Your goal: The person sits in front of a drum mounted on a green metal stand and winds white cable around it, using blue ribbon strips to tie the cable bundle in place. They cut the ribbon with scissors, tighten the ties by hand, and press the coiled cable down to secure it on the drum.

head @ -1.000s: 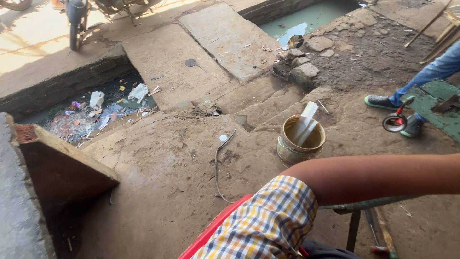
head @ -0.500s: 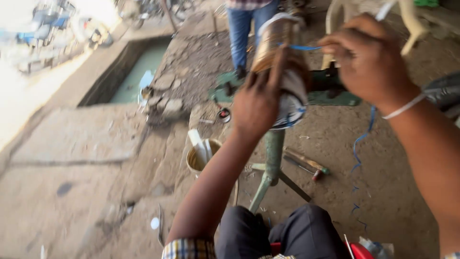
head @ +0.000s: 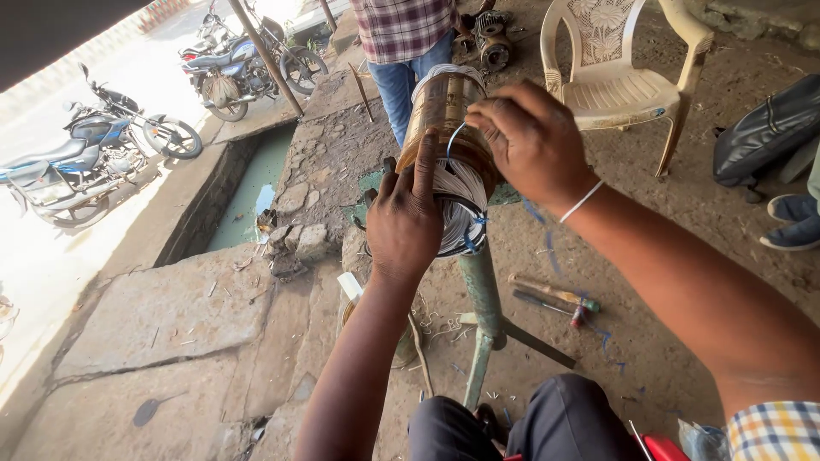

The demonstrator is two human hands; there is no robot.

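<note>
Both hands gripped the motor stator (head: 444, 119) — left hand (head: 403, 224) steadying, right hand (head: 531, 137) pinching blue cord (head: 453, 141); slack could loosen the windings.

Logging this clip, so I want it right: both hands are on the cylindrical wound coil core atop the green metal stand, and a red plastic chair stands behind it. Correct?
Not quite: the plastic chair is cream-white, not red, as the head view shows. The rest holds: the left hand and right hand are both on the cylindrical wound coil core atop the green metal stand.
</note>
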